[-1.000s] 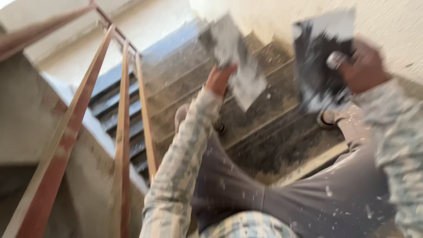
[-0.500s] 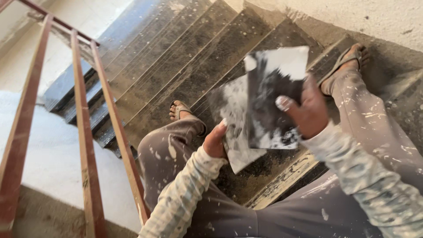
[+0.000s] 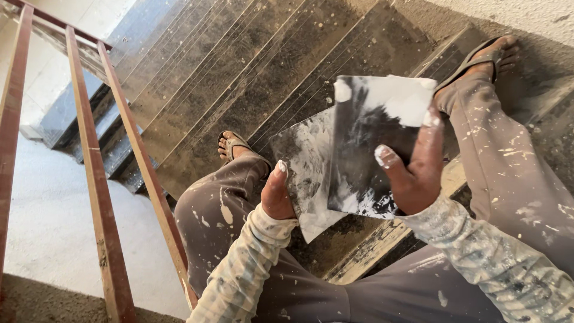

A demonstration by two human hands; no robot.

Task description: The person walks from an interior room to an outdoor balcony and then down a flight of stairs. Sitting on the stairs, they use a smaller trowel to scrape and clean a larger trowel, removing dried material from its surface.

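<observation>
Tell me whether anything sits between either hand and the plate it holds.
Nothing visible does. The left hand grips the lower smeared plate directly, and the right hand grips the upper dark plate directly, thumb on its face. The two plates overlap.

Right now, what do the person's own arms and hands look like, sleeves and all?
Both hands are bare, no gloves. The left hand and right hand carry white smears, with white paste on the right thumb tip. Both arms wear long, pale, mottled sleeves flecked with white spatter, reaching to the wrists.
</observation>
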